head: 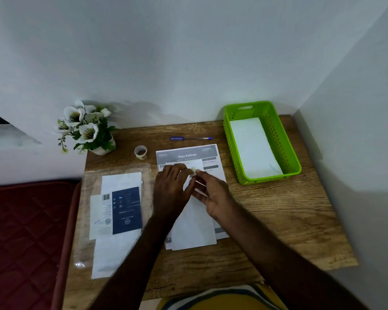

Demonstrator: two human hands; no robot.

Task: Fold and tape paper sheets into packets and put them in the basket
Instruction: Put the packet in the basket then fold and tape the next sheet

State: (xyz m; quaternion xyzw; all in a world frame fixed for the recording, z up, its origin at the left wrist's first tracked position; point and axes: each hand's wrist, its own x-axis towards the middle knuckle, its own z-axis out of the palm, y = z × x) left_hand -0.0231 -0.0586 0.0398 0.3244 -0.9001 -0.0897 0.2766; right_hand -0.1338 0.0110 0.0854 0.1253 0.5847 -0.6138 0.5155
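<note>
Hands (189,189) meeting over folded paper (194,222), basket (283,139) well apart

The scene is dim and evenly lit, with a cool grey-green cast over the wall (188,52); soft shadows fall to the right behind the flowers (85,124) and the green basket (276,135), so light comes from the left; the wide lens bends the table (278,220) edges outward; the plastic sleeve (112,175) at lower left is smeared and blurred; printed text is mostly unreadable.
</note>
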